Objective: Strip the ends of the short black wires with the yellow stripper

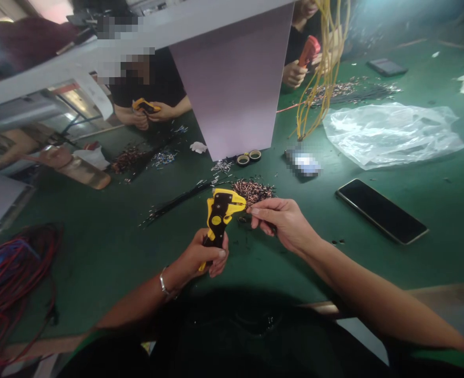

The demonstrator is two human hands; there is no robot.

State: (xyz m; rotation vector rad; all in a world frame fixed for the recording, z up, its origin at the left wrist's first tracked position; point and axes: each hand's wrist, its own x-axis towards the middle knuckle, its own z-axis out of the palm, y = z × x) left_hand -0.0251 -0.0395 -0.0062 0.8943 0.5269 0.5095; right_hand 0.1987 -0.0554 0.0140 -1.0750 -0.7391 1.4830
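A yellow-and-black wire stripper [217, 212] is held upright, slightly tilted, above the near part of the green table [373, 268], with its head pointed towards the far edge. Its handle is clamped in the closed left hand [212, 253]. At the tool's mouth, the fingertips of the right hand [281, 218] are pinched together; dark wire [272, 228] is gripped in that hand, mostly hidden by the fingers. Just beyond the mouth, copper-and-black clippings [253, 190] are heaped on the table. A bundle of black wires [180, 198] is laid to the left of the heap, and two tape rolls [249, 157] are set behind it, beside a pale panel [235, 84]. Towards the right edge, a black phone [381, 210] is laid flat, with a clear plastic bag [393, 134] spread beyond it. Near the left edge, red cable [14, 283] is coiled, and a bottle [84, 170] is seen farther back. Along the far side, a yellow-and-black tool [146, 106] is held by one person, and a red tool [309, 51] by another, near hanging yellow cables [324, 68].
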